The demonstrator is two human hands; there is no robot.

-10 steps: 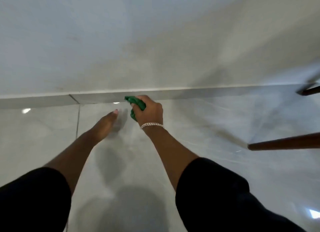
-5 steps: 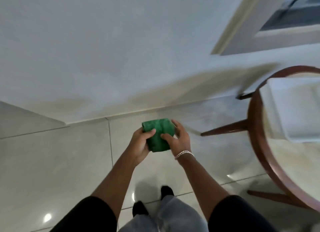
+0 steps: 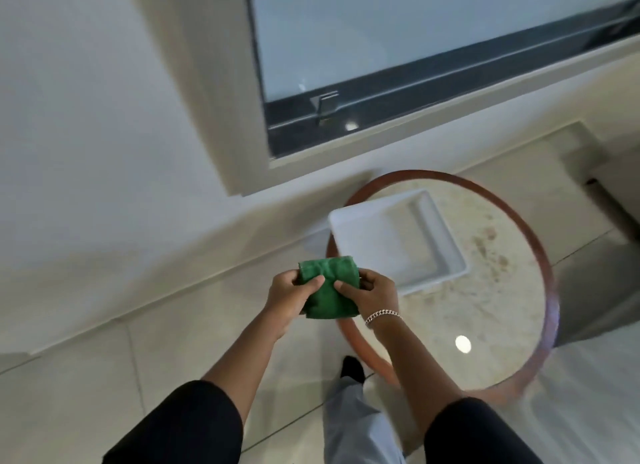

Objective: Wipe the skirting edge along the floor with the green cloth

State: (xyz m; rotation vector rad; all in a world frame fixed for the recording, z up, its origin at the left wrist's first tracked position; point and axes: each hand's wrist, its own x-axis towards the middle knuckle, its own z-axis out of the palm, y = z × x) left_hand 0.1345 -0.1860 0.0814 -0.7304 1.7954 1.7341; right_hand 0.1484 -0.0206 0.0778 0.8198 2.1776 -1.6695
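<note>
The green cloth (image 3: 327,290) is folded into a small pad and held in front of me at about waist height. My left hand (image 3: 289,299) grips its left side and my right hand (image 3: 372,295) grips its right side, thumbs on top. The skirting edge (image 3: 194,290) runs diagonally along the foot of the white wall, well below and beyond the cloth. Neither hand touches it.
A round table (image 3: 519,290) with a brown rim and a marbled top stands to my right, carrying a white tray (image 3: 388,241). A window (image 3: 415,47) with a dark frame is set in the wall above. Glossy pale floor tiles (image 3: 86,394) lie below. My foot (image 3: 351,366) is by the table.
I have risen from the floor. The cloth left the skirting and came up in front of me, my left hand joined my right on it, and the table, tray and window came into view.
</note>
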